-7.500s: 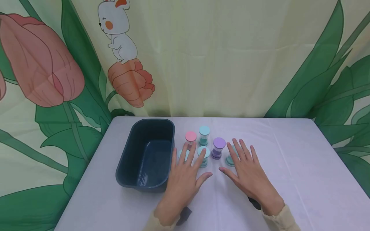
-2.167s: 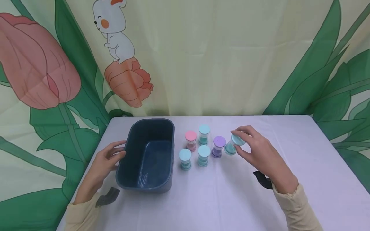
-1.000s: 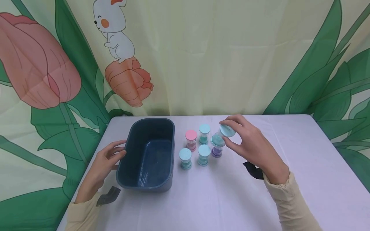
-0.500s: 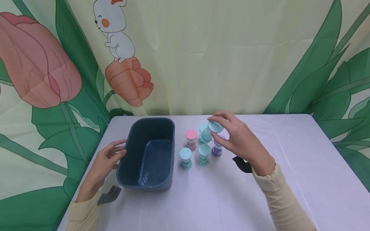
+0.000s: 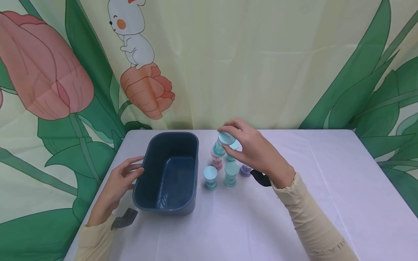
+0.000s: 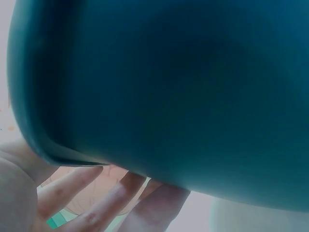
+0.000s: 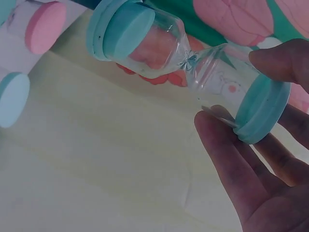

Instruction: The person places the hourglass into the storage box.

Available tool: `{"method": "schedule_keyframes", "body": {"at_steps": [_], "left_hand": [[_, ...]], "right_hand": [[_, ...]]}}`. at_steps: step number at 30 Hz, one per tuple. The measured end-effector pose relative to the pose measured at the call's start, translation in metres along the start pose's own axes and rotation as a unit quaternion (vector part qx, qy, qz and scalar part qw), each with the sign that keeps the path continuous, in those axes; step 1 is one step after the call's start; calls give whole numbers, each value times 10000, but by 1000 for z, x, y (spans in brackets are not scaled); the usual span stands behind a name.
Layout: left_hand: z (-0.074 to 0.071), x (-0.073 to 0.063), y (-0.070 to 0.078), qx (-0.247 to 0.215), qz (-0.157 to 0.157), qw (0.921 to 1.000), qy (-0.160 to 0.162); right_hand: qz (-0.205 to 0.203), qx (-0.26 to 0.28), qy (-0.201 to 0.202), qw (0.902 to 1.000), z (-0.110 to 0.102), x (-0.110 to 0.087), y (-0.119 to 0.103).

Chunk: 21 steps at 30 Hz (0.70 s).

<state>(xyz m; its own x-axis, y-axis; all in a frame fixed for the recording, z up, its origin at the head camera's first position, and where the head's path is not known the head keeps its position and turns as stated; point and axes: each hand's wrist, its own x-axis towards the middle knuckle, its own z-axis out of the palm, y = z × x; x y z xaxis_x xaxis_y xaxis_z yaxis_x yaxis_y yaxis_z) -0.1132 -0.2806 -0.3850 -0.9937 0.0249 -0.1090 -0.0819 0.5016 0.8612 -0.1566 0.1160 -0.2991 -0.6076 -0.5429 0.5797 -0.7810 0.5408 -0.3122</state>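
Note:
My right hand (image 5: 253,148) pinches a light-blue-capped hourglass (image 5: 219,148) by its upper cap, thumb on one side and fingers on the other. The hourglass is tilted, in the air over a standing pink hourglass (image 5: 217,161). In the right wrist view the held hourglass (image 7: 161,53) shows clear bulbs, with blue sand at the far end. My left hand (image 5: 114,186) rests against the left outer side of a dark blue tub (image 5: 190,204). In the left wrist view its fingers (image 6: 104,205) extend loosely along the tub's wall, partly hidden by it.
Light-blue hourglasses stand at the front left (image 5: 210,177), centre (image 5: 231,174) and rear (image 5: 233,146). A purple hourglass (image 5: 245,171) is partly covered by the right hand. A white cloth covers the table (image 5: 326,188); a printed curtain (image 5: 254,65) hangs behind it.
My right hand has lifted the rightmost light-blue hourglass and carried it left, past the purple and rear blue ones. Earlier, my left hand moved from above the table to the tub, where it stays.

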Motion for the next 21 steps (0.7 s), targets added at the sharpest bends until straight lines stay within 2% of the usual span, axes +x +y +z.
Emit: {"method": "schedule_keyframes", "body": {"at_steps": [10, 21], "left_hand": [[1, 1, 3, 2, -41, 10000, -22], [1, 0, 3, 9, -76, 10000, -28]], "right_hand": [[-363, 153, 48, 9992, 7, 15, -3], [-708, 247, -2, 9972, 26, 34, -6]]}}
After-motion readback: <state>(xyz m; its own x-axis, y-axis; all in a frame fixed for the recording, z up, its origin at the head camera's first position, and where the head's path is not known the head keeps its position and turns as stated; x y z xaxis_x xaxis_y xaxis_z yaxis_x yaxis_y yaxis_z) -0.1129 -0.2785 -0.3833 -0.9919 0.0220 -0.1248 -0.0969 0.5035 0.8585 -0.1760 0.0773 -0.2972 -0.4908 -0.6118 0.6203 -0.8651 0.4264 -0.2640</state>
